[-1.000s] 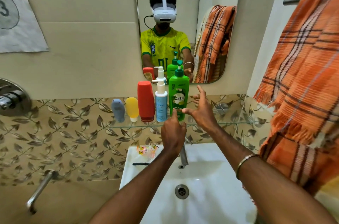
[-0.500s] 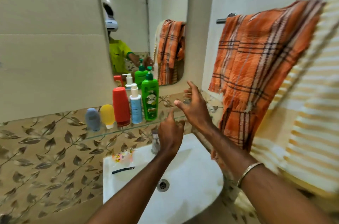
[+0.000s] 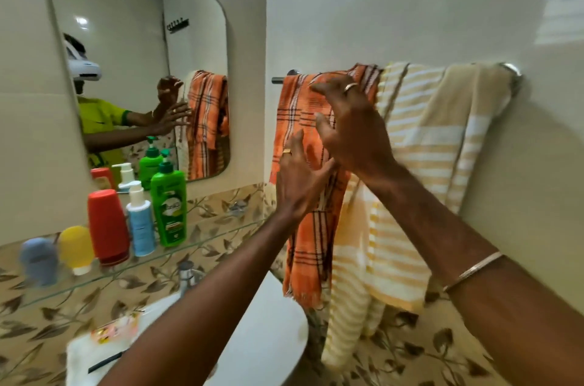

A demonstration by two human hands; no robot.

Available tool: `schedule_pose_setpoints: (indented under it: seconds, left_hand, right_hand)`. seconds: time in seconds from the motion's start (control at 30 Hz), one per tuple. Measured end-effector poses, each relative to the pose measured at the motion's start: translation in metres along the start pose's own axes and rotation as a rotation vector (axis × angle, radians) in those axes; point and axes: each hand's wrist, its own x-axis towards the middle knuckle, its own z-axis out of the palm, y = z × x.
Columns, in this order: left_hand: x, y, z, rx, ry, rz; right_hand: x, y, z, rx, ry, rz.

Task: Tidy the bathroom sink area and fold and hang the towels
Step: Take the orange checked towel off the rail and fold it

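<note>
Two towels hang side by side on the chrome towel bar [image 3: 512, 69] on the right wall: an orange plaid towel [image 3: 303, 253] with dark check lines and a frayed fringe at its lower edge, and a cream-and-yellow striped towel [image 3: 420, 145] bunched beside it, touching it. Both hands are raised in front of the orange one. The left hand [image 3: 300, 177] has its fingers spread, a ring on one, and grips nothing. The right hand [image 3: 350, 123], also ringed, is likewise spread with fingers curled loosely near the top fold, holding nothing; a thin bangle [image 3: 472, 272] circles that forearm.

A glass shelf [image 3: 202, 240] under the mirror [image 3: 139, 69] carries a green pump bottle [image 3: 169, 205] whose label is too blurred to read, a white-and-blue pump bottle [image 3: 140, 227], a red bottle [image 3: 107, 224], a yellow tube [image 3: 76, 250] and a grey-blue tube [image 3: 38, 259]. Below sits the white sink [image 3: 268, 338], with a chrome tap [image 3: 188, 278], a crumpled sachet [image 3: 115, 328] and a thin black object [image 3: 104, 362] on its rim.
</note>
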Motion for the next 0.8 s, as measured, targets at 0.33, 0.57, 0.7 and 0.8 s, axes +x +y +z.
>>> schedule_pose_setpoints:
  seconds: [0.33, 0.57, 0.7, 0.8]
  left_hand:
    - [0.053, 0.043, 0.019, -0.039, 0.037, -0.204]
    - [0.057, 0.057, 0.009, -0.01, 0.138, -0.189]
    - [0.063, 0.062, -0.011, -0.07, 0.283, -0.25]
    - [0.057, 0.064, -0.028, -0.151, 0.368, -0.239]
  right_hand:
    - [0.048, 0.062, -0.051, -0.419, -0.183, 0.118]
    - [0.057, 0.069, -0.062, -0.37, -0.283, 0.121]
    - [0.049, 0.069, -0.059, -0.444, -0.301, 0.049]
    - [0.048, 0.066, -0.057, -0.482, -0.291, 0.036]
